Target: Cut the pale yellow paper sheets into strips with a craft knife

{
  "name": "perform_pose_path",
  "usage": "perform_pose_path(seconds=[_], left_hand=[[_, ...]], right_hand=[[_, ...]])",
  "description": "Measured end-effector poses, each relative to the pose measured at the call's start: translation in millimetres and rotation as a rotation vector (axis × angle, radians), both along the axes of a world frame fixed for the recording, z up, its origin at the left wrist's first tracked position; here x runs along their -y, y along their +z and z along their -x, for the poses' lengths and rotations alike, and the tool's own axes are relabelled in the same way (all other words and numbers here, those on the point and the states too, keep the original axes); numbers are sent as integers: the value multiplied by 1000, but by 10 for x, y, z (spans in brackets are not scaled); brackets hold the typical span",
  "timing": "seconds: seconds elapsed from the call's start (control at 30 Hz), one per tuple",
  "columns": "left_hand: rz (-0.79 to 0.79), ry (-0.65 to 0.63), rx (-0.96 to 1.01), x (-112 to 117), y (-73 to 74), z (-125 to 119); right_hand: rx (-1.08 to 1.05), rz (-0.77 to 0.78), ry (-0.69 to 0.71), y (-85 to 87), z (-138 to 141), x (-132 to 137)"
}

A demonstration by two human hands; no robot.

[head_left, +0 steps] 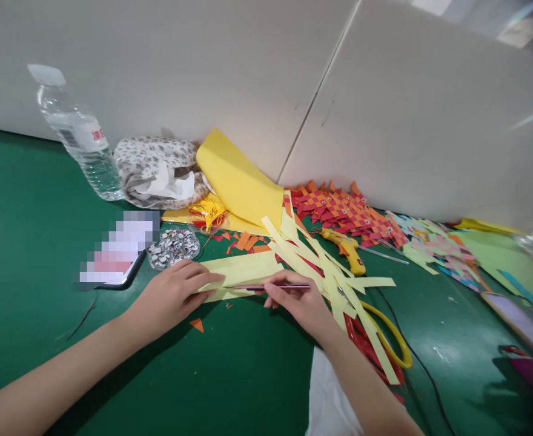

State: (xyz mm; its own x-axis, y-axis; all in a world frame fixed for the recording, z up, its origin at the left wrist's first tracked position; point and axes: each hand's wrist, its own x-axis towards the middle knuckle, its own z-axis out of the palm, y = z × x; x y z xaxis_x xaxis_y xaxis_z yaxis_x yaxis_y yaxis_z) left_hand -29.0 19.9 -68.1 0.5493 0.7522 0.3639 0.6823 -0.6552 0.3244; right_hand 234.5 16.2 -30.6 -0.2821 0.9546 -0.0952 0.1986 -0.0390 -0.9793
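Note:
My left hand (pixel 175 293) lies flat with fingers stretched out, pressing down a pale yellow paper sheet (pixel 243 269) on the green table (pixel 30 242). My right hand (pixel 296 300) is closed in a pinch on a thin pink pen (pixel 271 286), its tip resting on that sheet. Several cut yellow paper strips (pixel 321 266) fan out just right of my right hand.
A water bottle (pixel 82 142), patterned cloth pouch (pixel 157 169), folded yellow sheet (pixel 241 181), dish of googly eyes (pixel 173 247) and phone (pixel 114 254) sit behind. Woven paper fish (pixel 343 209), a yellow glue gun (pixel 346 245) and yellow-handled scissors (pixel 391 336) lie right.

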Motion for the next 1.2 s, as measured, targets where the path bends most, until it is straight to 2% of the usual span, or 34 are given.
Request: perform_pose_path(seconds=[0.27, 0.7, 1.2], left_hand=[[-20, -19, -5, -11, 5, -1], [-5, -13, 1, -6, -1, 4], [-18, -13, 1, -14, 0, -6]], right_hand=[[51, 17, -23, -7, 6, -24], [-125, -12, -323, -142, -310, -210], [-239, -2, -371, -95, -240, -178]])
